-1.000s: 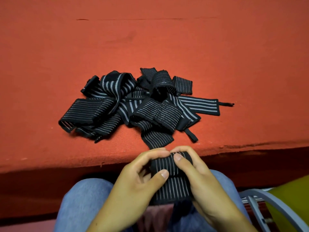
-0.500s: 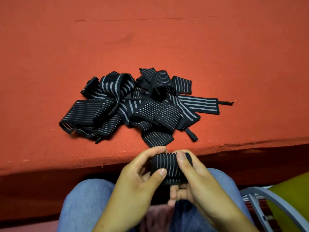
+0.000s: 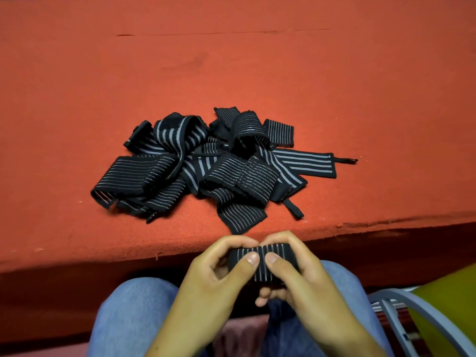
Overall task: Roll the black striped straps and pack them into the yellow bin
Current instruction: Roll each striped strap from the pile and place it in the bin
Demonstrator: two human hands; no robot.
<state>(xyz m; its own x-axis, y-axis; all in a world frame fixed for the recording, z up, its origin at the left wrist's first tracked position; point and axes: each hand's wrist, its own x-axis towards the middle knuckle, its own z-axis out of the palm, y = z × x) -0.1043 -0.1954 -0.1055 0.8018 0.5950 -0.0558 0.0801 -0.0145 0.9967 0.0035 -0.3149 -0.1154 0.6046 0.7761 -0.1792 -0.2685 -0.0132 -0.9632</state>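
Note:
A rolled black strap with thin grey stripes (image 3: 262, 270) sits between both hands just below the table's front edge, above my lap. My left hand (image 3: 216, 282) grips its left end, thumb on the front and fingers curled over the top. My right hand (image 3: 301, 276) grips the right end the same way, the two thumbs side by side. A loose pile of several black striped straps (image 3: 206, 168) lies on the red table, a little beyond my hands. A corner of the yellow bin (image 3: 450, 305) shows at the lower right edge.
The red felt table (image 3: 231, 60) stretches far back and to both sides of the pile. A grey chair frame (image 3: 401, 310) stands at my right, beside the yellow bin. My knees in blue jeans (image 3: 134, 310) fill the bottom.
The hanging tail of the strap has been wound up into the roll, which is now short and compact. Both thumbs have come together on its front. The pile has not moved.

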